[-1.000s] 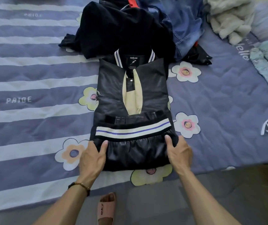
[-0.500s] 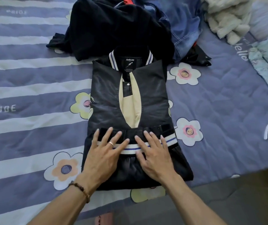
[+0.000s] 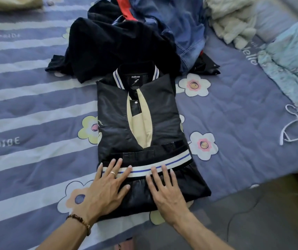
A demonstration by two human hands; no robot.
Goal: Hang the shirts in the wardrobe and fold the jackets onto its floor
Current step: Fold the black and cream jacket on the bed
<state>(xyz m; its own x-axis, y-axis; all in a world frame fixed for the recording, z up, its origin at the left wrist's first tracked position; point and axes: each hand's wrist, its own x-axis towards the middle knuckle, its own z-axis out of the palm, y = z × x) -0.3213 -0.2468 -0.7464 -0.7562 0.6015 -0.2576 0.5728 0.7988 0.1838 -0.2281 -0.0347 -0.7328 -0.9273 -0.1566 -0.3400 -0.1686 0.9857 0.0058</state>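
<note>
Black bomber jacket (image 3: 141, 123) lies folded on the bed (image 3: 36, 109), both hands, left hand (image 3: 103, 190) and right hand (image 3: 166, 190), pressing its striped hem (image 3: 162, 165) with flat, spread fingers (image 3: 116, 166).

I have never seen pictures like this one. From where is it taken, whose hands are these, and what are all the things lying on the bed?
There is no machine here. A person wears a camera on the head, so the picture looks down at their own arms. The left hand and the right hand lie flat, fingers straight, pressing on a black jacket with a cream front panel and a striped hem folded up. Nothing is gripped. The jacket lies on a bed cover with stripes and flowers. Behind it sits a heap: a dark garment, a blue denim piece and a pale fluffy cloth. At the right edge lies a white hanger.
</note>
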